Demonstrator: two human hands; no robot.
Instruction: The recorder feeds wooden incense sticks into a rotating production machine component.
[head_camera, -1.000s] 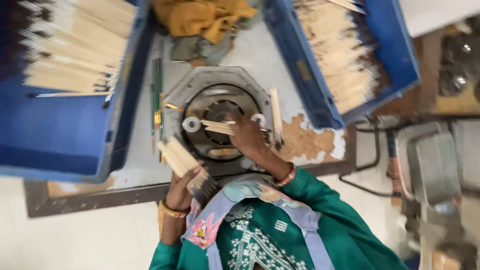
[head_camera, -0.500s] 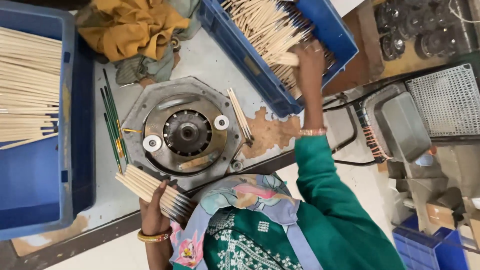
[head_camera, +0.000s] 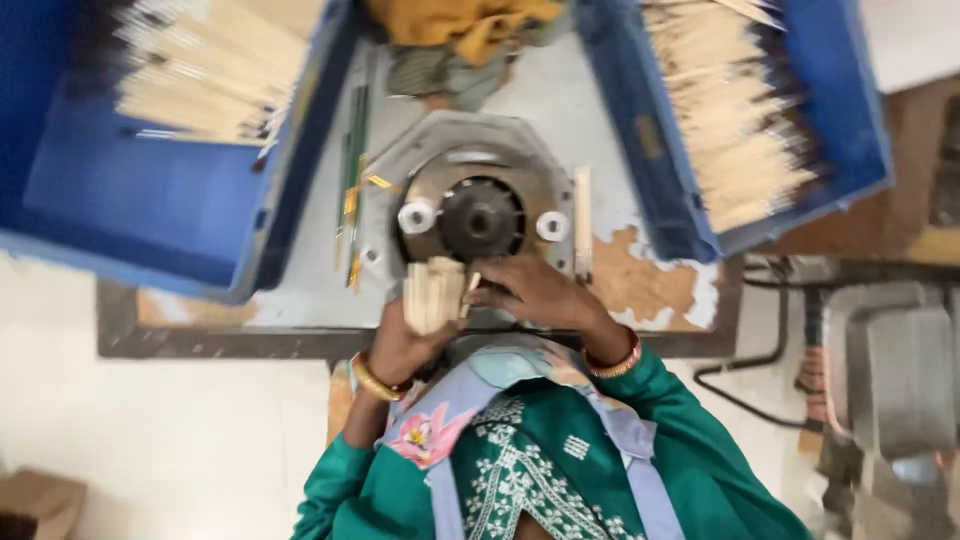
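Note:
My left hand grips a bundle of pale wooden sticks, held upright at the near edge of a round metal machine. My right hand rests beside the bundle with its fingers curled onto the sticks' right side, pinching one stick. The machine has a dark hub in the middle and two white rollers on either side of it.
A blue crate with sticks lies at the left, another blue crate full of sticks at the right. A yellow cloth lies behind the machine. Green rods lie left of it. Grey metal boxes stand at the right.
My right hand has come back from the right crate to the stick bundle. The left hand has lifted the bundle closer to the machine. The view has shifted.

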